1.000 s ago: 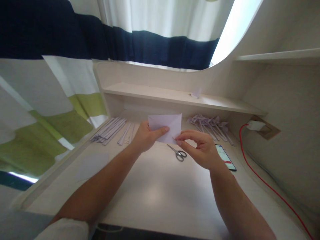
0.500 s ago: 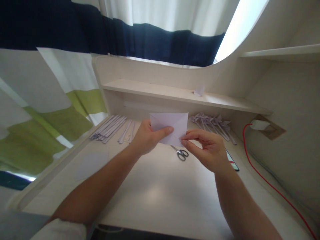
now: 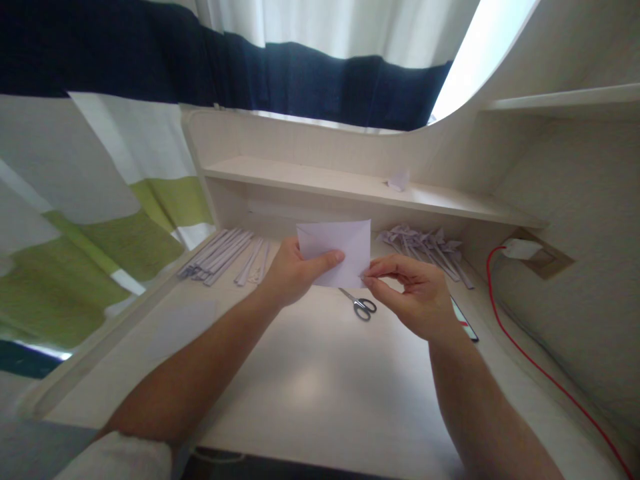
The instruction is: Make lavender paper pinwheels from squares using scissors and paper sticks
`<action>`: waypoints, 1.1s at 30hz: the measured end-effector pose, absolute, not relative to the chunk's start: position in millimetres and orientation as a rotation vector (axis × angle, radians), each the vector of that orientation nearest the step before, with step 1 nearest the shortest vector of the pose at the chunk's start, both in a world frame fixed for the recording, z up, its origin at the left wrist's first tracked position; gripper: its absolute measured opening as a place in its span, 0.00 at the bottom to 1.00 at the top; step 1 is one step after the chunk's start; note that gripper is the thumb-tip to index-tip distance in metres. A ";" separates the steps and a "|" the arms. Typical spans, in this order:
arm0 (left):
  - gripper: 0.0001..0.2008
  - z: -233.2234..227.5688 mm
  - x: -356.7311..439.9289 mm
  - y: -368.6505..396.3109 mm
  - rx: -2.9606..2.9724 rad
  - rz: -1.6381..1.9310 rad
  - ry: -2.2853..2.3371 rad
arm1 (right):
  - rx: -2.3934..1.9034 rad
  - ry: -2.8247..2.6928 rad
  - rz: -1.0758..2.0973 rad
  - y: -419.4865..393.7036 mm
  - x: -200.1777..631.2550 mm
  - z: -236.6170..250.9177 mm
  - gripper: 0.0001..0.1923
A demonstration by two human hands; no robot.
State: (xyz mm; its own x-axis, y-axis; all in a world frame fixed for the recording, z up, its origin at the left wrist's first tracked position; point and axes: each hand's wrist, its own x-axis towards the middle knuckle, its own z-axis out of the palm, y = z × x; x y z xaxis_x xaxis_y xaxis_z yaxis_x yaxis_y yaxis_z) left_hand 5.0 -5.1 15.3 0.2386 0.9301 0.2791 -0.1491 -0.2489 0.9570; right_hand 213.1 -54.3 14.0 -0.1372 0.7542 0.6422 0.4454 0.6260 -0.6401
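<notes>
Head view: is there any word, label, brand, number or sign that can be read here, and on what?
None can be read.
Paper held in both hands: no print visible on the side facing the camera.
Phone on the desk: screen lit with a red band, content too small and blurred to read.
Scissors, charger, paper strips: no visible markings.

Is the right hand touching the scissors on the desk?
Apart. In the head view the right hand pinches the paper, while bare desk shows between it and the scissors.
</notes>
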 end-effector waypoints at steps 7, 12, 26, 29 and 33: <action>0.16 14.0 6.4 -2.9 1.401 1.270 0.771 | -0.989 -1.736 0.406 -51.2 213.6 12.6 0.03; 0.17 14.3 6.9 -3.0 1.398 1.273 0.791 | -1.004 -1.710 0.423 -51.7 213.1 11.8 0.03; 0.16 4.9 8.8 2.9 1.404 1.328 0.784 | -1.012 -1.663 0.502 -48.5 214.8 11.0 0.03; 0.17 3.3 9.8 3.5 1.401 1.330 0.795 | -1.007 -1.655 0.518 -48.3 214.2 10.8 0.04; 0.17 3.4 10.0 2.9 1.405 1.325 0.810 | -0.984 -1.627 0.573 -49.1 212.6 11.4 0.04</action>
